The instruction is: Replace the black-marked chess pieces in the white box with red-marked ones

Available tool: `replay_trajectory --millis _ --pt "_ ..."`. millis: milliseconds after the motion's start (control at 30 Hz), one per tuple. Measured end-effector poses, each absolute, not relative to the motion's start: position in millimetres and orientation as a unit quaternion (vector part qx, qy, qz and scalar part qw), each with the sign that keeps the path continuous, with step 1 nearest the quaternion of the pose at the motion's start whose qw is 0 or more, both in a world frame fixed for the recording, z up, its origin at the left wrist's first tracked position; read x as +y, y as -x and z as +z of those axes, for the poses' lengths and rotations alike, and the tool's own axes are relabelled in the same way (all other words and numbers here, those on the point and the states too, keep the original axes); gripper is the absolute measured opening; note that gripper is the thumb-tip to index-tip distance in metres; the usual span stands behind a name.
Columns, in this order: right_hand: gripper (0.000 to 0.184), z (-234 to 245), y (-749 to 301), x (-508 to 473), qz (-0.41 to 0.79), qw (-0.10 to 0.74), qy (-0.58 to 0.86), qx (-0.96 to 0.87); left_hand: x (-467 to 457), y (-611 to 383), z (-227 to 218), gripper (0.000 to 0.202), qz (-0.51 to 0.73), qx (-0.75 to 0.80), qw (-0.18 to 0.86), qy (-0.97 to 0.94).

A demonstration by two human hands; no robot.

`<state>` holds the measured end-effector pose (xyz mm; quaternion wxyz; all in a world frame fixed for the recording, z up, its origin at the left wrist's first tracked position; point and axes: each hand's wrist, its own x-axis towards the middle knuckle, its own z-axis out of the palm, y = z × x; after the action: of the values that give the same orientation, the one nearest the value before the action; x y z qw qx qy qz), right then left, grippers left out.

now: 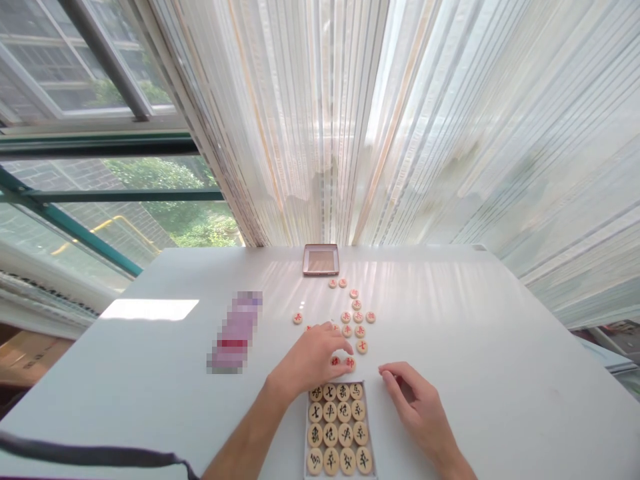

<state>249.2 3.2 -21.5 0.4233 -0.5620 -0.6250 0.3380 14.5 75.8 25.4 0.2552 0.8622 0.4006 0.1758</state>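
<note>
Your left hand (313, 359), grip hidden, covers round red-lettered wooden discs (362, 347), likely light and slick; pinch edges. Right hand (415, 407) lies open, empty.

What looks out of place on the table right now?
The red-marked pieces lie scattered loose on the table beyond the box, while the black-marked pieces sit in neat rows inside it. The left hand covers a few red ones; the right hand rests beside the box. Nothing looks spilled or damaged.
</note>
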Motion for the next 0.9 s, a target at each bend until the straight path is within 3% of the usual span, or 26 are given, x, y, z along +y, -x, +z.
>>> replay_trajectory --millis 567,733,900 --pt "0.028 -23.1 -250.2 2.3 0.347 0.422 0.560 -0.622 75.7 -22.7 22.5 0.005 0.170 0.402 0.257 -0.862" --pt "0.025 -21.4 -251.2 2.0 0.362 0.422 0.565 -0.610 61.9 -14.8 36.0 0.027 0.248 0.428 0.261 -0.829" --pt "0.023 -5.7 -239.4 5.2 0.453 0.425 0.523 -0.584 40.5 -15.7 33.9 0.025 0.337 0.394 0.291 -0.804"
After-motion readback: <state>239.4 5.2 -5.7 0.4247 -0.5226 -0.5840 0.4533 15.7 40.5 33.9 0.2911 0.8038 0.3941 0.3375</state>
